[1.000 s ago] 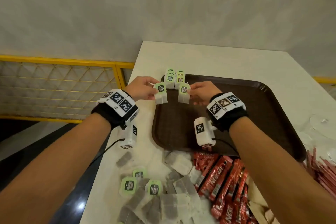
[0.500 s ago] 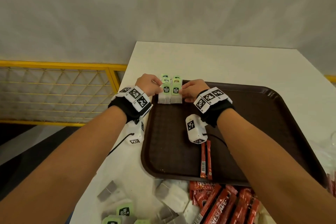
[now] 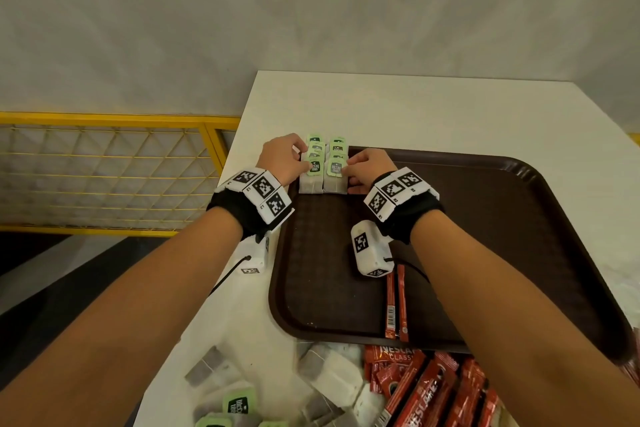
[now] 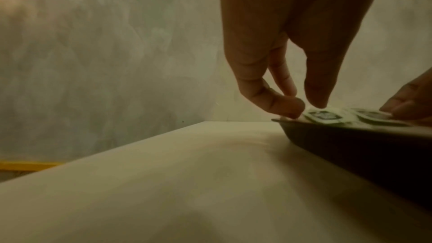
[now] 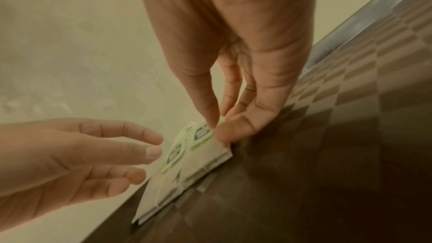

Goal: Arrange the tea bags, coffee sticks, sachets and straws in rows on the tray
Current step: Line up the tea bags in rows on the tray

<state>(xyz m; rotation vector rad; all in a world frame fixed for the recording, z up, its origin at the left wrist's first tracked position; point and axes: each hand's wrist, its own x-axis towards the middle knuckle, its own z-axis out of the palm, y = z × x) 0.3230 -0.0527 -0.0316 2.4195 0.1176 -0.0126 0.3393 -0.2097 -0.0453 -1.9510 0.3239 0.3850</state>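
Two short columns of green-tagged tea bags lie at the far left corner of the brown tray (image 3: 519, 218). The front left tea bag (image 3: 311, 182) lies flat, and my left hand (image 3: 304, 163) rests loose fingertips on its tag (image 4: 322, 115). The front right tea bag (image 3: 335, 182) lies beside it, touching. My right hand (image 3: 349, 170) pinches that bag's tag and right edge between thumb and finger (image 5: 215, 128). In the right wrist view the left hand (image 5: 154, 147) shows relaxed fingers at the left bag (image 5: 163, 182). Two red coffee sticks (image 3: 396, 305) lie on the tray's near side.
Loose tea bags (image 3: 329, 374) and a heap of red coffee sticks (image 3: 426, 392) lie on the white table (image 3: 415, 107) just in front of the tray. The table's left edge runs close to the tray, with a yellow railing (image 3: 104, 166) beyond it.
A second ago each hand held a tea bag lifted over the tray corner. Both bags now lie flat at the front of the two columns, and my left fingers have loosened.
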